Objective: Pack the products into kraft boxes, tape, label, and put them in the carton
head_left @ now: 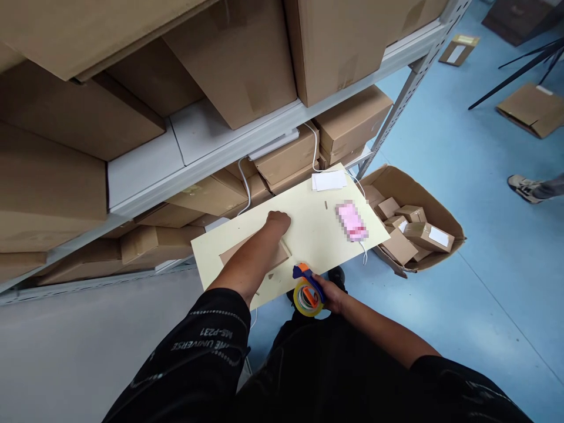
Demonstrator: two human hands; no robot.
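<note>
My left hand is closed at the far edge of a flat brown cardboard piece on the pale yellow tabletop. My left forearm crosses over the cardboard and hides part of it. Whether the curled fingers grip anything is hidden. In my right hand is a blue and orange tape dispenser with a roll of yellowish tape, held at the table's near edge. A phone with a blurred pink screen lies on the right part of the table, and white paper slips lie behind it.
Shelving full of cardboard boxes runs behind and left of the table. To the right, an open carton of small boxes stands on the blue floor. White cables hang near the shelf. A person's foot and tripod legs are farther right.
</note>
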